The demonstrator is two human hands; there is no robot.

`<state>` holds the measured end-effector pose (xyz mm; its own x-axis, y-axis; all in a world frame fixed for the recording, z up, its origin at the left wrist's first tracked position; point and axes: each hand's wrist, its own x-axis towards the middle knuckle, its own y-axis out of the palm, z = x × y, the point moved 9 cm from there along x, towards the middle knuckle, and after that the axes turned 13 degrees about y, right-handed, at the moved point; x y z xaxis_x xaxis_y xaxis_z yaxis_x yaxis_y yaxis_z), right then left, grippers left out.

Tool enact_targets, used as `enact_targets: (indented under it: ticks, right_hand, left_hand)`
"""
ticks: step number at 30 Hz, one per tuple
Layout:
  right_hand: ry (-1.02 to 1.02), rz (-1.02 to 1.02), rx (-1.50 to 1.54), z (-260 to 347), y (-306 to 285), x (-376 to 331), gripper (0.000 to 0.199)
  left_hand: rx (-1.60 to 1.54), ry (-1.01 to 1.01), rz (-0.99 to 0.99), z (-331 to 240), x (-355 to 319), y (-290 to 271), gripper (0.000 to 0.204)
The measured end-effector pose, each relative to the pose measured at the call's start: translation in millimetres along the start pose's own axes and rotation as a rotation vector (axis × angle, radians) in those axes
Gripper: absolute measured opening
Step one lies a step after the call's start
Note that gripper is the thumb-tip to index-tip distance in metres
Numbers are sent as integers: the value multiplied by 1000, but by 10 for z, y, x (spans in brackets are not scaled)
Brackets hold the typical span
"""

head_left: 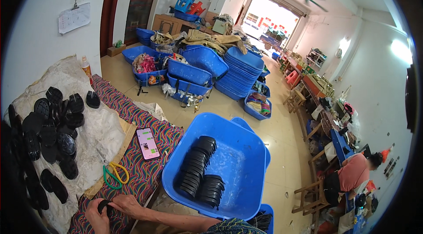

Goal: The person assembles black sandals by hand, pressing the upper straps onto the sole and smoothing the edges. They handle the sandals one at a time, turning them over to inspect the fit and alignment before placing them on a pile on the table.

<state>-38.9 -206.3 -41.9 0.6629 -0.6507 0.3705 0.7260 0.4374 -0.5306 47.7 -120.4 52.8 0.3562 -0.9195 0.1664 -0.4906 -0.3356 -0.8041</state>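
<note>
At the bottom of the view my left hand and my right hand meet over a small black rubber sole piece, both gripping it above the striped cloth on the table. To the left, several black sole pieces are spread on a crumpled white sheet. A big blue tub to my right holds two rows of stacked black pieces.
A phone with a lit screen and green-and-yellow scissors lie on the cloth. A bottle stands at the table's far end. Stacked blue tubs crowd the floor beyond. A person in a pink top sits at the right.
</note>
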Motion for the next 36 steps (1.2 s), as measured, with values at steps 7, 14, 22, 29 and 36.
enact_targets:
  ticks: [7, 14, 22, 29, 36]
  right_hand:
    - [-60, -42, 114, 69, -38, -33, 24]
    - [-48, 26, 148, -25, 73, -36, 21]
    - [-199, -13, 26, 51, 49, -60, 19]
    - [-207, -63, 35, 170, 16, -55, 19]
    - [-208, -41, 97, 319, -148, -19, 17]
  left_hand:
    - [106, 100, 3, -107, -67, -108, 25]
    - [104, 109, 138, -185, 14, -222, 23]
    - [-92, -66, 173, -422, -25, -457, 20]
    - [-114, -132, 290, -285, 20, -440, 23]
    - [-29, -51, 139, -265, -34, -502, 22]
